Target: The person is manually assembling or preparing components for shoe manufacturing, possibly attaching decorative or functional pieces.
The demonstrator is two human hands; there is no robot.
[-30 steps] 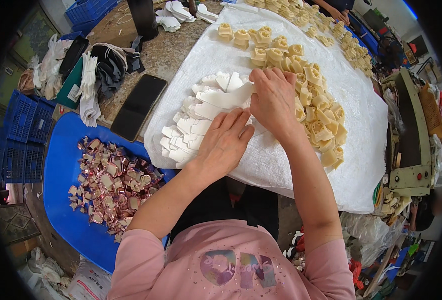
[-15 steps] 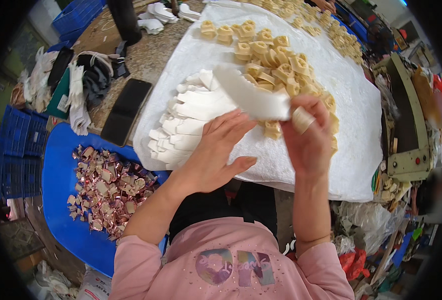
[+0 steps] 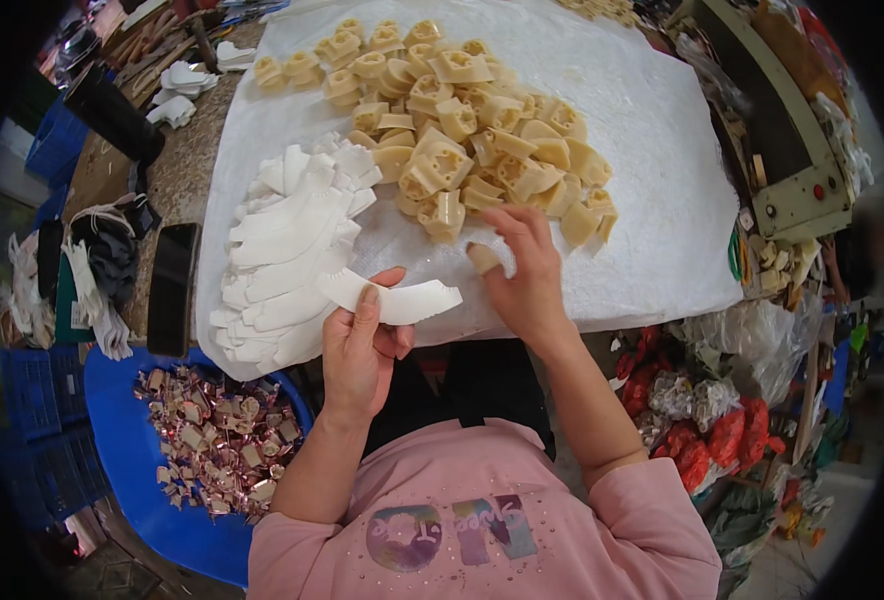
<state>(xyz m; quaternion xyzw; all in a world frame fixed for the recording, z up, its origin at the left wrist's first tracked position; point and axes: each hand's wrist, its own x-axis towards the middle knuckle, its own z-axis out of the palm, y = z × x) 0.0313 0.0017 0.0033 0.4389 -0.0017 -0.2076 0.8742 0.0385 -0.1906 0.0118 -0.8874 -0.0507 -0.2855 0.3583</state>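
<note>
Your left hand (image 3: 360,350) gripped a curved white strip (image 3: 390,298) just over the near edge of the white sheet (image 3: 652,190). Your right hand (image 3: 524,272) pinched a cream piece (image 3: 483,259), its shape mostly hidden by fingers.

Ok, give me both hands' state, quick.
Left hand: closed on a white curved strip.
Right hand: closed on a cream piece beside the cream pile.

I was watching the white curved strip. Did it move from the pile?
Yes. The strip left the white pile and now sits in the left hand, nearer the person, past the cloth edge.
</note>
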